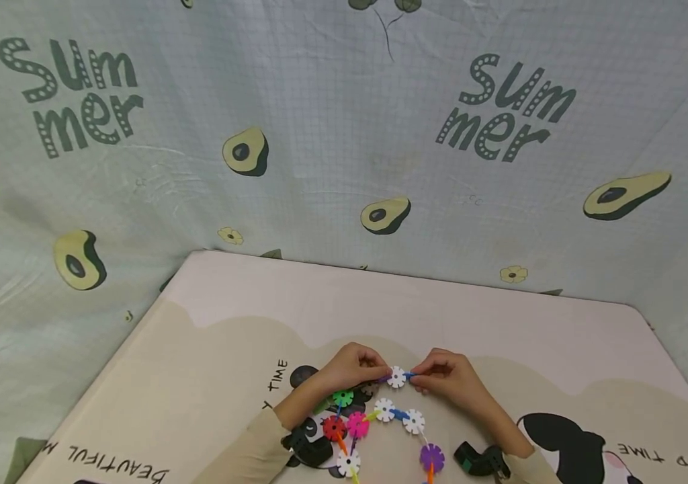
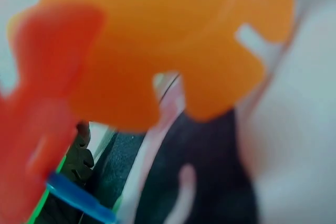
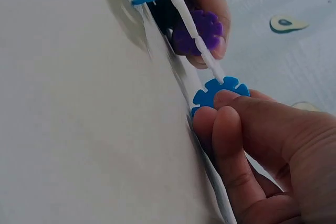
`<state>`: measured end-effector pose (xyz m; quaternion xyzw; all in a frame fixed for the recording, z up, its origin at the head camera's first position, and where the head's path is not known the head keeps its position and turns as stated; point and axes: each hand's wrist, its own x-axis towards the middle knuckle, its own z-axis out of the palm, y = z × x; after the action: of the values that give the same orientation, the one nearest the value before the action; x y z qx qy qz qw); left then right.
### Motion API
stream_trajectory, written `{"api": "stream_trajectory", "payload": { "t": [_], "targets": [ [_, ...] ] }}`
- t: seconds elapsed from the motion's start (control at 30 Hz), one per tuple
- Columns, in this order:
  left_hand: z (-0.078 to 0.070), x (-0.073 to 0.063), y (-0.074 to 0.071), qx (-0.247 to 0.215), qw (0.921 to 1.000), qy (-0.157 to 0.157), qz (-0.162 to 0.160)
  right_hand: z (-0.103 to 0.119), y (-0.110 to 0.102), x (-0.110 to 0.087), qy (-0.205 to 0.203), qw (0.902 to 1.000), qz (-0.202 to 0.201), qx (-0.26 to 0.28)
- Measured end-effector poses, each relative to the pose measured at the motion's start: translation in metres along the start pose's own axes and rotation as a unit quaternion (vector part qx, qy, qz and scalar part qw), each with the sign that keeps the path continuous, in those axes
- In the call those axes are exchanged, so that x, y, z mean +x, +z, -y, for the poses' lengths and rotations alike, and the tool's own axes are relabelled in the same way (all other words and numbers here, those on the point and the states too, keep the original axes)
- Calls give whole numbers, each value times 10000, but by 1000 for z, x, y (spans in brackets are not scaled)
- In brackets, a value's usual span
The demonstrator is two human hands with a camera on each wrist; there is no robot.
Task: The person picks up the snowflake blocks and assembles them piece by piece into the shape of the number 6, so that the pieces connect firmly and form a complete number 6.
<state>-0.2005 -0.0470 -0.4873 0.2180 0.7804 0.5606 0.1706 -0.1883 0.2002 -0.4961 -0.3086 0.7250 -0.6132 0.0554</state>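
My right hand pinches a blue notched plastic disc between thumb and fingers. Slotted into it is a white notched disc, seen edge-on in the right wrist view. On its other side my left hand grips a purple disc, joined to the white one. Below the hands, a curved chain of linked discs includes a green disc, a red disc, a pink disc and a purple disc. An orange disc and a red disc fill much of the left wrist view, hiding the left hand.
The discs are over a pale table mat printed with pandas and lettering. Behind its far edge hangs a curtain with avocado prints. Dark wrist devices, one the right wrist camera, sit at both wrists.
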Motion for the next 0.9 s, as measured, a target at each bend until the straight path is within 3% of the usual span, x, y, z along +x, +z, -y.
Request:
{"api": "stream_trajectory", "payload": {
  "t": [0.4, 0.63, 0.77, 0.9],
  "targets": [
    [-6, -5, 0, 33, 9999, -53, -119, 0, 2, 3, -603, 9981, 105, -21],
    [-6, -6, -4, 37, 10000, -34, -83, 5, 5, 1, -64, 9992, -94, -379],
    [-2, -11, -16, 138, 9989, -6, -445, 5, 5, -1, 24, 9976, -289, -629],
    [1, -29, -28, 592, 9941, -124, -900, 4, 3, -3, 68, 9961, -421, -773]
  ]
}}
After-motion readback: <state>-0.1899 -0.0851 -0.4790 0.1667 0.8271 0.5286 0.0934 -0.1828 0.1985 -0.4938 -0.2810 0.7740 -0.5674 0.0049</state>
